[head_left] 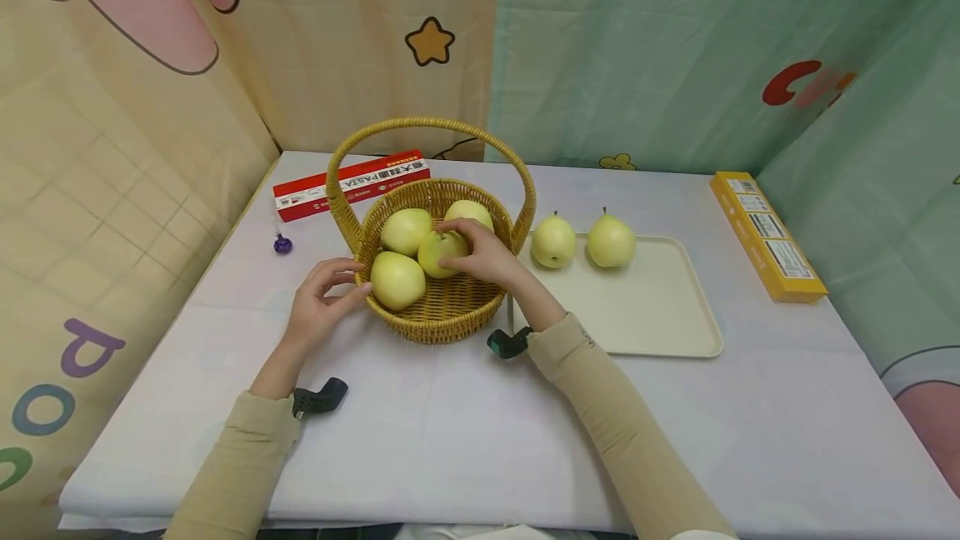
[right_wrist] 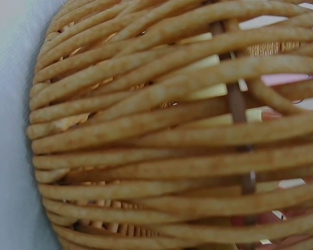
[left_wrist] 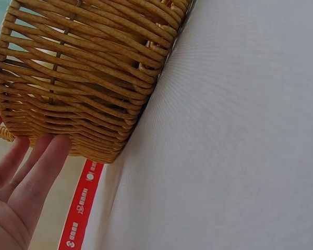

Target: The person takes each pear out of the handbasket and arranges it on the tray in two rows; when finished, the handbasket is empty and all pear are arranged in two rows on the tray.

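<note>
A wicker basket [head_left: 431, 327] with a tall arched handle stands on the table, holding several yellow-green pears. Inside it, my right hand [head_left: 483, 255] grips a pear [head_left: 437, 255] between thumb and fingers. Around that one lie a pear at the front left [head_left: 397, 281], a pear at the back left [head_left: 407, 231] and a partly covered pear [head_left: 470, 212] at the back. My left hand [head_left: 318, 307] holds the basket's left rim, its fingers [left_wrist: 44, 166] against the outer weave. In the right wrist view the basket wall [right_wrist: 146, 120] hides the right hand almost wholly.
A cream tray [head_left: 637, 315] sits right of the basket, with an upright pear [head_left: 553, 242] and a second pear [head_left: 611, 241] at its back edge. Behind the basket lies a red-and-white pasta box [head_left: 307, 194]; a small purple item [head_left: 282, 244] is nearby. A yellow box [head_left: 768, 236] lies far right.
</note>
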